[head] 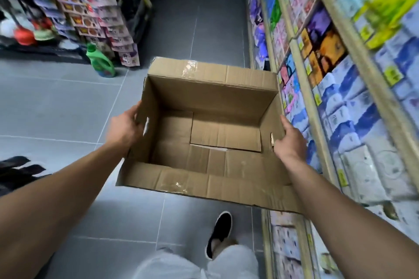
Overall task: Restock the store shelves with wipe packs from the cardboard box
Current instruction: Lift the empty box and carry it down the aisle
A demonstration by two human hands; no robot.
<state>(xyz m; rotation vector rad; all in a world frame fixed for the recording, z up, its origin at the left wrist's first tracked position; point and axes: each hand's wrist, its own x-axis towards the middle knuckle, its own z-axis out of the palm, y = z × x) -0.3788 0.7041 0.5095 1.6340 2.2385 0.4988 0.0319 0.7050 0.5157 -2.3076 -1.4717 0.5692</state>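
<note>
Cardboard, empty and probably light but floppy, the box (204,120) is gripped at its side walls by left hand (124,128) and right hand (291,141), fingers curled.

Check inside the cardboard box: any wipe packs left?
None visible: the cardboard box, held by the left hand and right hand, shows only bare bottom flaps.

Box (204,129) between left hand (124,129) and right hand (290,142), above floor (56,102). Shelves (317,106) just right of box; bottle (101,61) on floor, far left.
</note>
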